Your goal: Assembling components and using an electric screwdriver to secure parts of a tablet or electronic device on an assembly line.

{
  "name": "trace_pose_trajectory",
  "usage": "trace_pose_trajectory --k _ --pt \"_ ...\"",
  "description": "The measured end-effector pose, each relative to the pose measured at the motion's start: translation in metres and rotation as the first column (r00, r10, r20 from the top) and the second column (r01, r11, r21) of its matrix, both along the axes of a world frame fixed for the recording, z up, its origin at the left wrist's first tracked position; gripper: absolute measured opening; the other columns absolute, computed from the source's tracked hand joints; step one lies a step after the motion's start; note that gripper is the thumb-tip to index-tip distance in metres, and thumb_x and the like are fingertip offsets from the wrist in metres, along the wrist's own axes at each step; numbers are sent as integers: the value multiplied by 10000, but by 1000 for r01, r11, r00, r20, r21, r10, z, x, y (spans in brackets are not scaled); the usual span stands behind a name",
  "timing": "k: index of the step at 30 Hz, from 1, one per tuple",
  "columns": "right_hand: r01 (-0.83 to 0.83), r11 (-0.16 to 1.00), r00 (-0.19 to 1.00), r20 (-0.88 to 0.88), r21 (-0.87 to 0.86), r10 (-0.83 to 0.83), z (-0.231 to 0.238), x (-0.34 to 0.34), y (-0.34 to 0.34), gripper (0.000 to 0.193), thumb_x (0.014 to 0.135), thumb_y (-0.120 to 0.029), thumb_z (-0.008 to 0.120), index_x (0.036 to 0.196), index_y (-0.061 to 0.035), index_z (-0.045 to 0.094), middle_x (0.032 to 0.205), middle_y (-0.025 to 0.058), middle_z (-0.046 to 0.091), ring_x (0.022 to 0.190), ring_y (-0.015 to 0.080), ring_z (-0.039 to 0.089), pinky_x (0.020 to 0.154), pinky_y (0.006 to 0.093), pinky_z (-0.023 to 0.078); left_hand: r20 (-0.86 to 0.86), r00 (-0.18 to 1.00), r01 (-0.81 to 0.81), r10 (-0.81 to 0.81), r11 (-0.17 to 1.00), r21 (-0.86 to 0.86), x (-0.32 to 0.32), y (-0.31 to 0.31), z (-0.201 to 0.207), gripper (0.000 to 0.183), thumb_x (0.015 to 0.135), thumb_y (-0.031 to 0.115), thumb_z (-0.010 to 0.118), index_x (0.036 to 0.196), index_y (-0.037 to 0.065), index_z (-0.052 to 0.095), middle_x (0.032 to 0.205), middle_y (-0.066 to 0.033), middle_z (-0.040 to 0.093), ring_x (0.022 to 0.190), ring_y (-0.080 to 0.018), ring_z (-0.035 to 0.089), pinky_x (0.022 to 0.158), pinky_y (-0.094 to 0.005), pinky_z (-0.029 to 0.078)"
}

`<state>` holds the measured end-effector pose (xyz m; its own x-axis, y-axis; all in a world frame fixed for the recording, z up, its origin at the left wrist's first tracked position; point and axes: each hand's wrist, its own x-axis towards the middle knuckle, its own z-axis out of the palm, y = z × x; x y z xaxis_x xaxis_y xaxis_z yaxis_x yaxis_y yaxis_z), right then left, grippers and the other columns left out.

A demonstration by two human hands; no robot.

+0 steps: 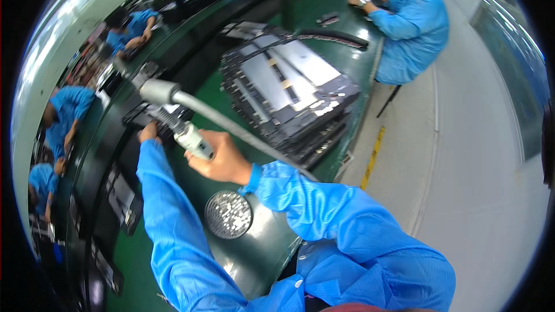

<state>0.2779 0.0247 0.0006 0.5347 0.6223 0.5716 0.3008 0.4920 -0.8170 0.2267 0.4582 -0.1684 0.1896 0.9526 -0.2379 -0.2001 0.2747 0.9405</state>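
Blue sleeves (347, 214) lead from the near side to the right hand (224, 159), wrapped around a pale tool (193, 141) near a dark device (137, 114) at left, and the left hand (150, 132) at that device, its grip unclear, with a dish (229, 237) of shiny pieces (229, 212) nearer.

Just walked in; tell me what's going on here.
The person's right hand grips a pale tool. The left hand is at a dark part; its grip is unclear. A round dish of shiny bits sits nearby, and a stack of flat parts lies beyond. Others in blue are around.
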Motion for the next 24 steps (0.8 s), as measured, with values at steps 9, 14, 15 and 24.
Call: trace_pose_trajectory --k 9,14,15,24 --pt "-66 998 997 -26 7 66 -9 -11 8 273 795 -114 758 1030 14 704 880 133 736 818 198 701 772 380 549 -143 943 -171 300 807 565 -143 -197 180 734 1002 179 647 1580 -79 274 1585 -202 419 1391 -282 483 1181 -367 347" --pt "-171 985 980 -102 -14 169 20 0 -11 103 859 -38 764 959 -34 740 763 15 689 587 64 592 495 255 467 -96 974 -134 205 863 487 -251 -344 217 696 1018 222 654 1595 12 327 1510 -156 518 1321 -229 541 1114 -336 413" --pt "-144 987 978 -163 -65 132 17 3 -7 132 866 -30 751 996 -16 760 788 37 713 550 72 577 481 257 452 -200 929 -193 312 868 457 -260 -384 218 701 1022 214 649 1604 16 312 1465 -132 558 1269 -196 563 1088 -330 426" --pt "-258 965 954 -165 -35 249 5 4 4 231 907 -97 701 1091 28 760 896 89 760 525 93 564 477 257 435 -148 963 -204 224 969 138 -324 -600 127 733 1013 36 574 1640 22 195 1687 -171 259 1518 -232 309 1230 -356 263"
